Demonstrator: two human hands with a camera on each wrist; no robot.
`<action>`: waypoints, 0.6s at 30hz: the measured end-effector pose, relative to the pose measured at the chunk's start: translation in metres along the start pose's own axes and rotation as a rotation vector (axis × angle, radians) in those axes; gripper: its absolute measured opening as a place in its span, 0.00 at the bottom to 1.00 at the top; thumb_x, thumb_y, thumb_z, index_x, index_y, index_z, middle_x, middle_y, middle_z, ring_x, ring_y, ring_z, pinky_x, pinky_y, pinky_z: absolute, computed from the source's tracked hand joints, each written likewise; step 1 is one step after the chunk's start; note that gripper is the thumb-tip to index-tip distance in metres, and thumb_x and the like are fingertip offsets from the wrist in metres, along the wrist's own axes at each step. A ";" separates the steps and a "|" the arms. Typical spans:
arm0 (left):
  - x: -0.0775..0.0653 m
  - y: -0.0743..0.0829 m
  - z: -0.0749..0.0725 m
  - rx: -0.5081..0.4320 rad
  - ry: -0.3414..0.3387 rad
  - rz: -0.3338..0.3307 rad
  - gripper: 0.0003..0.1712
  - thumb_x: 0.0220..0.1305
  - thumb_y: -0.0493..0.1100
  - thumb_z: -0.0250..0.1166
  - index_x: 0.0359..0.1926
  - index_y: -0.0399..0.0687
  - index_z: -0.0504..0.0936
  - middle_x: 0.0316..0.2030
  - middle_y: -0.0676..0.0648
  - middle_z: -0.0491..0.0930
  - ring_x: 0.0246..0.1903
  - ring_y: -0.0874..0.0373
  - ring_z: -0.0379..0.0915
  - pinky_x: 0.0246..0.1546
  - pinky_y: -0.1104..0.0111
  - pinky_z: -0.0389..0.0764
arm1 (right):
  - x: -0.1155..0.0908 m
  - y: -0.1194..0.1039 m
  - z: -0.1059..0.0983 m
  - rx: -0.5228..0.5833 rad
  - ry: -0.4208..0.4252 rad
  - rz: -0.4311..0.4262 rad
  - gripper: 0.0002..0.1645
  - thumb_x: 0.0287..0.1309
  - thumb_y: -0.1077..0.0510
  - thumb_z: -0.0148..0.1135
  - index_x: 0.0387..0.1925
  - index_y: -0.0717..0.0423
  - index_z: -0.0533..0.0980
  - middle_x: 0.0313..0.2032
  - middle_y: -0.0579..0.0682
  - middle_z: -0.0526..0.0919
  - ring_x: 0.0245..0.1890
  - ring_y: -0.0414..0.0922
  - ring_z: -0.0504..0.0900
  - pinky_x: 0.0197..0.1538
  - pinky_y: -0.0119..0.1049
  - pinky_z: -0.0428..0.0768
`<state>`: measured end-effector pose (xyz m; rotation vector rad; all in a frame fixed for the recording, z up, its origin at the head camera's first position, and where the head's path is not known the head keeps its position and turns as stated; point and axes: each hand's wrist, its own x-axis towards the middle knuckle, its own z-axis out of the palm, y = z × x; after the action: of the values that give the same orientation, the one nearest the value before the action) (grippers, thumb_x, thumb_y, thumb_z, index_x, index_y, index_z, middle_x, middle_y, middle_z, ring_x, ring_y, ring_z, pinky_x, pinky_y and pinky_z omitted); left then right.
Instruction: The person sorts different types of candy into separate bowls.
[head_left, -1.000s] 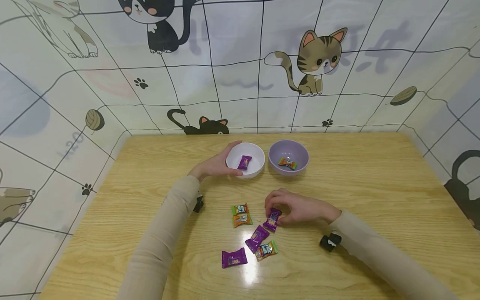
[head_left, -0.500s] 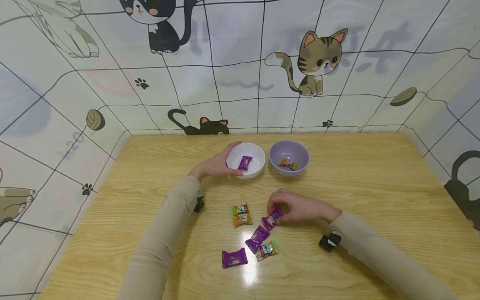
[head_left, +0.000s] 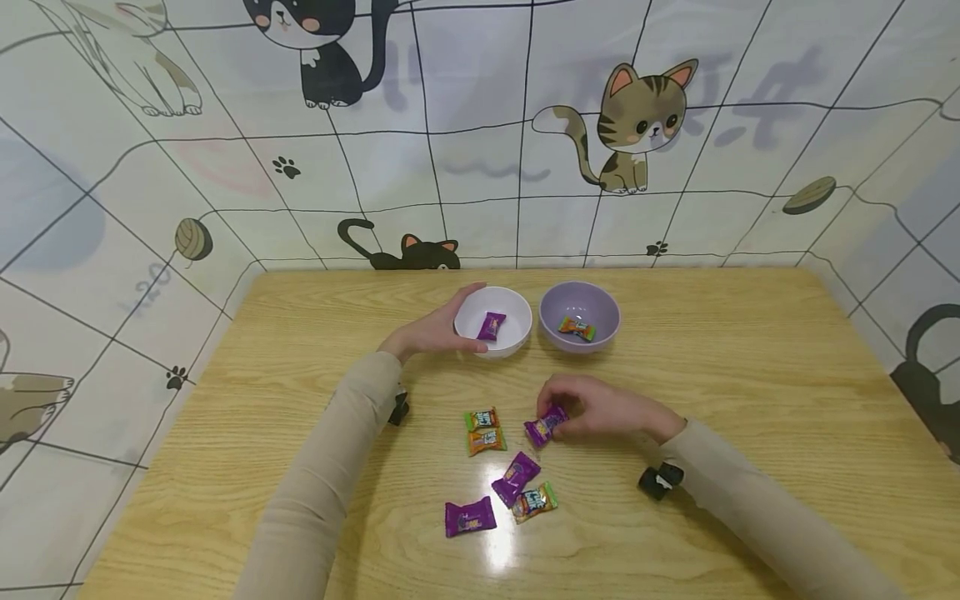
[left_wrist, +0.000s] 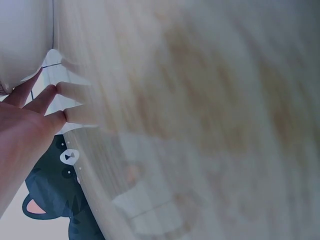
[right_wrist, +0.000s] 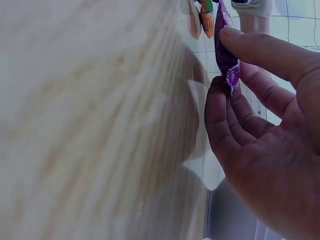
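Note:
My left hand (head_left: 431,331) grips the left side of a white bowl (head_left: 516,318), thumb at the near rim. A purple-wrapped candy (head_left: 491,326) lies inside that bowl. In the left wrist view, fingertips (left_wrist: 47,97) reach past the bowl's underside (left_wrist: 22,40). Between thumb and fingers, my right hand (head_left: 600,408) pinches another purple-wrapped candy (head_left: 545,427). The right wrist view shows this candy (right_wrist: 227,57) just off the tabletop. Close to the right hand lie a purple candy (head_left: 516,478) and an orange-green candy (head_left: 535,502), overlapping.
A lilac bowl (head_left: 577,293) holding one orange-green candy (head_left: 577,328) stands right of the white one. Two orange-green candies, an upper one (head_left: 482,418) and a lower one (head_left: 487,440), lie together. One purple candy (head_left: 470,517) sits nearer the front. A cat-print backdrop (head_left: 480,167) borders the table.
The right hand has turned the purple candy and lifted it slightly off the table, closer to the bowls. My left hand stays at the white bowl.

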<state>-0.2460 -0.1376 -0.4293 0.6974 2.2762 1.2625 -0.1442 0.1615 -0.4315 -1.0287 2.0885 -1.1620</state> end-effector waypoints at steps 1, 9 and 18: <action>0.000 0.000 0.000 0.000 0.000 0.000 0.61 0.53 0.44 0.75 0.76 0.60 0.42 0.68 0.45 0.56 0.65 0.53 0.55 0.64 0.57 0.59 | 0.000 0.000 0.000 0.003 0.006 -0.001 0.15 0.54 0.64 0.69 0.44 0.52 0.77 0.42 0.44 0.78 0.42 0.46 0.75 0.49 0.40 0.75; 0.000 -0.001 -0.001 0.001 0.002 0.001 0.61 0.53 0.44 0.75 0.76 0.59 0.42 0.68 0.44 0.57 0.65 0.52 0.56 0.64 0.57 0.59 | 0.004 -0.005 -0.009 0.001 0.075 0.000 0.15 0.53 0.64 0.70 0.43 0.54 0.77 0.42 0.46 0.79 0.43 0.46 0.77 0.50 0.42 0.76; -0.001 -0.001 0.000 -0.003 0.004 -0.023 0.60 0.54 0.44 0.75 0.76 0.62 0.42 0.68 0.45 0.56 0.66 0.52 0.54 0.65 0.57 0.57 | 0.009 -0.016 -0.020 -0.023 0.133 -0.043 0.16 0.53 0.67 0.68 0.44 0.58 0.76 0.43 0.48 0.78 0.42 0.45 0.78 0.49 0.41 0.78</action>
<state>-0.2459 -0.1387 -0.4295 0.6663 2.2785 1.2582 -0.1583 0.1584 -0.4089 -1.0373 2.1965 -1.2624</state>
